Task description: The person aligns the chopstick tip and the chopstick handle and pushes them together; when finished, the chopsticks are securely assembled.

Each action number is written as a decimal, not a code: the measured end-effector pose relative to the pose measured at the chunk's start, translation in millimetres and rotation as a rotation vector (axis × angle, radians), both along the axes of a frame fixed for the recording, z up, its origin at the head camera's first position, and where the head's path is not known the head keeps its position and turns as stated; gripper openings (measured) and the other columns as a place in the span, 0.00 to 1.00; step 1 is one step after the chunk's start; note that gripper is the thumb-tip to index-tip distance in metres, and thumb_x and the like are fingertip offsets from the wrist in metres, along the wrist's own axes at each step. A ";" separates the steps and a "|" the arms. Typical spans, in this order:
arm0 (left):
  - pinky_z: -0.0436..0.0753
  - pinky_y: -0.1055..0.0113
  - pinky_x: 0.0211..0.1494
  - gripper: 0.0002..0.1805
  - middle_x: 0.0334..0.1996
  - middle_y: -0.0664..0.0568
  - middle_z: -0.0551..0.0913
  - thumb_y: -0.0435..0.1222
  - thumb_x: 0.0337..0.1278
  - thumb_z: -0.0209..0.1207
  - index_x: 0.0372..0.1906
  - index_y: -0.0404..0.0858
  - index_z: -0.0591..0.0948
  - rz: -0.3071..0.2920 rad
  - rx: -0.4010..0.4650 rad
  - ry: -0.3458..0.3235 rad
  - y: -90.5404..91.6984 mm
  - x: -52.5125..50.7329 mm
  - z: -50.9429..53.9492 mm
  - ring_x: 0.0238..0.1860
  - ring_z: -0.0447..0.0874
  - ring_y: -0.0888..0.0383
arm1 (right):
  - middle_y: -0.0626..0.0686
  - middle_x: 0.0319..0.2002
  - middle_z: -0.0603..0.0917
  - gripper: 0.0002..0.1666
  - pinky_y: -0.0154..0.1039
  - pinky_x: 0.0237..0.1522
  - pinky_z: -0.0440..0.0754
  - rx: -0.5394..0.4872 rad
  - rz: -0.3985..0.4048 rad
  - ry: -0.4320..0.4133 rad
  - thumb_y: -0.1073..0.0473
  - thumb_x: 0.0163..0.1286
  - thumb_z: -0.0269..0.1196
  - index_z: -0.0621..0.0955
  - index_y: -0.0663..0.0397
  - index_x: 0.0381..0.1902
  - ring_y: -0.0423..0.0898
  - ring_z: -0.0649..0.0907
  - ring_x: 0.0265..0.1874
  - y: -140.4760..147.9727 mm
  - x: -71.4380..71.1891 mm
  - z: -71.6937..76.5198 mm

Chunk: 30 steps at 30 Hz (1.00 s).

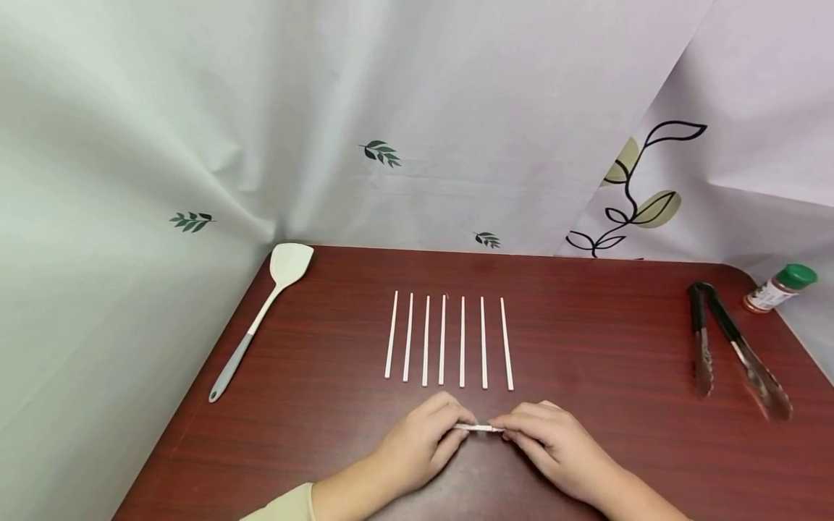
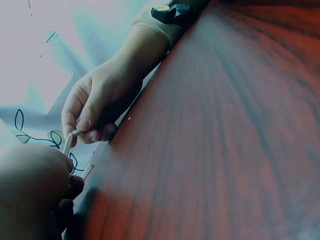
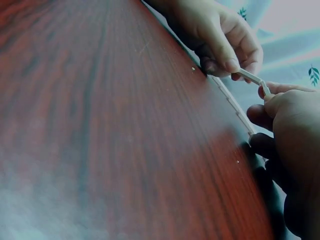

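Note:
Near the front of the table, my left hand (image 1: 423, 438) and my right hand (image 1: 554, 441) pinch the two ends of a slim white stick (image 1: 481, 428) between thumbs and fingers. The stick lies crosswise, with a short stretch showing between the fingertips. Both wrist views show a sharp bend in the held stick (image 3: 251, 76), close to the right hand's fingers; whether it is snapped through I cannot tell. Beyond the hands, several matching white sticks (image 1: 441, 340) lie apart in a row, pointing away from me.
A white spatula (image 1: 291, 264) with a grey handle lies along the left edge of the dark red table (image 1: 586, 333). On the right are metal tongs (image 1: 730, 325) with black handles, spread apart, and a green-capped spice jar (image 1: 772, 293). White patterned cloth (image 1: 423, 145) hangs behind.

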<state>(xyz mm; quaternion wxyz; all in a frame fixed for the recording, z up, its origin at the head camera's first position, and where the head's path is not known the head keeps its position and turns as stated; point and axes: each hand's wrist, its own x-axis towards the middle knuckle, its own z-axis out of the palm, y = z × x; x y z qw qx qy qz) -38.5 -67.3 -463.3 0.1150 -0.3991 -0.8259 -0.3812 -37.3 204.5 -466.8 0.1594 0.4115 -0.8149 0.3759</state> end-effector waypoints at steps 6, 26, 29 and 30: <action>0.78 0.81 0.51 0.10 0.43 0.60 0.82 0.30 0.68 0.68 0.48 0.45 0.84 -0.024 0.028 0.089 -1.0 -3.6 -1.4 0.44 0.81 0.71 | 0.36 0.44 0.88 0.19 0.33 0.48 0.76 -0.015 0.017 0.031 0.66 0.72 0.70 0.89 0.42 0.56 0.34 0.84 0.39 -0.6 -2.5 -0.2; 0.81 0.80 0.44 0.13 0.34 0.64 0.87 0.34 0.52 0.78 0.41 0.47 0.87 -0.013 0.017 0.240 -3.8 -5.0 -1.8 0.35 0.83 0.72 | 0.36 0.42 0.87 0.18 0.33 0.41 0.81 0.083 0.000 0.113 0.50 0.87 0.53 0.90 0.45 0.53 0.31 0.84 0.37 -1.6 -0.1 -1.2; 0.81 0.80 0.44 0.13 0.34 0.65 0.87 0.34 0.52 0.78 0.40 0.48 0.87 -0.018 0.011 0.250 -3.5 -4.2 -1.5 0.35 0.83 0.73 | 0.36 0.43 0.88 0.18 0.32 0.41 0.82 0.077 0.011 0.099 0.51 0.87 0.53 0.90 0.46 0.53 0.31 0.84 0.38 -2.1 1.3 -1.6; 0.81 0.80 0.45 0.13 0.34 0.65 0.87 0.34 0.52 0.79 0.40 0.48 0.87 -0.022 0.015 0.248 -3.1 -4.1 -1.5 0.35 0.83 0.73 | 0.37 0.43 0.88 0.18 0.32 0.42 0.82 0.072 0.013 0.095 0.51 0.87 0.54 0.90 0.46 0.53 0.31 0.84 0.38 -2.2 1.6 -1.7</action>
